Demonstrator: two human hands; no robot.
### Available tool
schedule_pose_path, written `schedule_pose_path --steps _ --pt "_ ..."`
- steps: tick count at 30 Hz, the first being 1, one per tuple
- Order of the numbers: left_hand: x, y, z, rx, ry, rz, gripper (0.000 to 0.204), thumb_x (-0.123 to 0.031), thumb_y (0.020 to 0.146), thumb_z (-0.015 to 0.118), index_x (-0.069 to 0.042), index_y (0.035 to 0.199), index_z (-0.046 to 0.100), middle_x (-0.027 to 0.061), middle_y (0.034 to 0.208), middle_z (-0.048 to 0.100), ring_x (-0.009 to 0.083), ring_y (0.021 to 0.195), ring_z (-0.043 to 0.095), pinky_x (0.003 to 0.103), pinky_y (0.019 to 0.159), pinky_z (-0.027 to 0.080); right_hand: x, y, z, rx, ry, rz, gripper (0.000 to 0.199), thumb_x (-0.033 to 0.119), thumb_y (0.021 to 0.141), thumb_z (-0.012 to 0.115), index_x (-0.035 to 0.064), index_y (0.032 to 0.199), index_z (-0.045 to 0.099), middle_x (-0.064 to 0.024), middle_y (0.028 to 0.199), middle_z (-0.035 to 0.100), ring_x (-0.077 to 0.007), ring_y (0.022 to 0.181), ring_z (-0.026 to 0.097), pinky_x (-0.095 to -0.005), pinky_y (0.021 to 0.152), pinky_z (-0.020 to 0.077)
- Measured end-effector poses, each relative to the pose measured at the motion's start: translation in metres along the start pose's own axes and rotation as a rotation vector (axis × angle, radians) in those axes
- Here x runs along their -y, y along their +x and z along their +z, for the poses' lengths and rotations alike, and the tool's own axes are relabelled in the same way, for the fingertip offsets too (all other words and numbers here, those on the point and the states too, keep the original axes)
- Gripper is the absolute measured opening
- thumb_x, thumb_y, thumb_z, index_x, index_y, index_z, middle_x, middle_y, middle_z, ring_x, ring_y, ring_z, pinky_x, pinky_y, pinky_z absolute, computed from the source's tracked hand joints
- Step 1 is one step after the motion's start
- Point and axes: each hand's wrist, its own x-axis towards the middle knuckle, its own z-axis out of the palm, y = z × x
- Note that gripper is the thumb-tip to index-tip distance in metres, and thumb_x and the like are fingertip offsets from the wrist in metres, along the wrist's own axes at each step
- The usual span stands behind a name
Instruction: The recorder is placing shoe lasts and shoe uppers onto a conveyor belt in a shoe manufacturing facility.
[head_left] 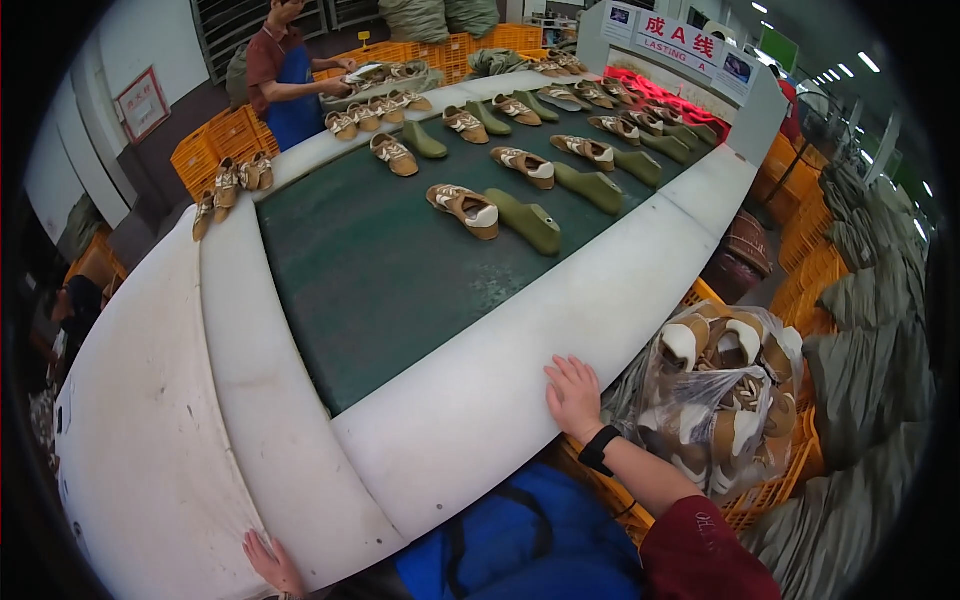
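My right hand (574,396) rests flat on the white rim (560,310) of the dark green conveyor belt (370,270), fingers apart, holding nothing. My left hand (272,564) lies on the rim's lower edge near the bottom of the view, only partly visible and empty. The nearest pair on the belt is a tan and white shoe upper (464,208) beside an olive green shoe last (526,220). Several more such pairs sit in rows further up the belt.
A clear plastic bag (722,395) of tan and white uppers sits on orange crates (770,490) at my right. Another person (283,75) in a blue apron handles shoes at the belt's far end. Grey-green sacks (870,330) line the right side.
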Motion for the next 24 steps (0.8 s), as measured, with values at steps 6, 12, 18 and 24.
schedule_pose_path --steps 6,12,18,24 --pt "-0.011 -0.015 -0.02 0.013 0.053 -0.134 0.055 -0.02 0.087 0.058 0.001 0.135 0.043 0.022 0.139 0.043 0.0385 0.132 0.034 0.047 0.112 0.024 0.003 0.002 0.026 -0.09 0.035 -0.133 0.028 0.009 0.076 0.06 0.0058 0.103 0.064 -0.0157 0.114 0.062 -0.0384 0.109 0.054 -0.0493 0.098 0.0395" --pt "-0.045 -0.001 0.009 -0.082 0.168 -0.042 0.052 -0.023 0.086 0.055 -0.004 0.133 0.044 0.0229 0.134 0.047 0.0417 0.127 0.038 0.052 0.104 0.031 -0.071 -0.017 0.044 -0.077 -0.006 -0.211 0.032 0.002 0.087 0.052 -0.0007 0.118 0.059 -0.0215 0.126 0.056 -0.0388 0.119 0.05 -0.0457 0.103 0.0375" --pt "-0.117 -0.048 0.002 0.119 0.182 -0.165 0.069 -0.049 0.091 0.049 -0.007 0.143 0.034 0.0225 0.15 0.023 0.0384 0.139 0.023 0.056 0.11 0.02 -0.001 0.005 -0.005 0.107 -0.068 -0.199 0.037 0.025 0.096 0.048 -0.0052 0.11 0.064 -0.0255 0.114 0.062 -0.0424 0.107 0.056 -0.0449 0.097 0.0423" --pt "-0.202 -0.048 0.016 0.193 -0.067 0.061 0.074 -0.054 0.087 0.052 -0.008 0.143 0.034 0.0221 0.152 0.02 0.039 0.141 0.017 0.055 0.113 0.014 -0.017 0.007 0.011 -0.008 -0.069 -0.395 0.027 0.016 0.094 0.053 -0.0029 0.108 0.065 -0.0241 0.111 0.063 -0.0403 0.102 0.06 -0.0455 0.092 0.0462"
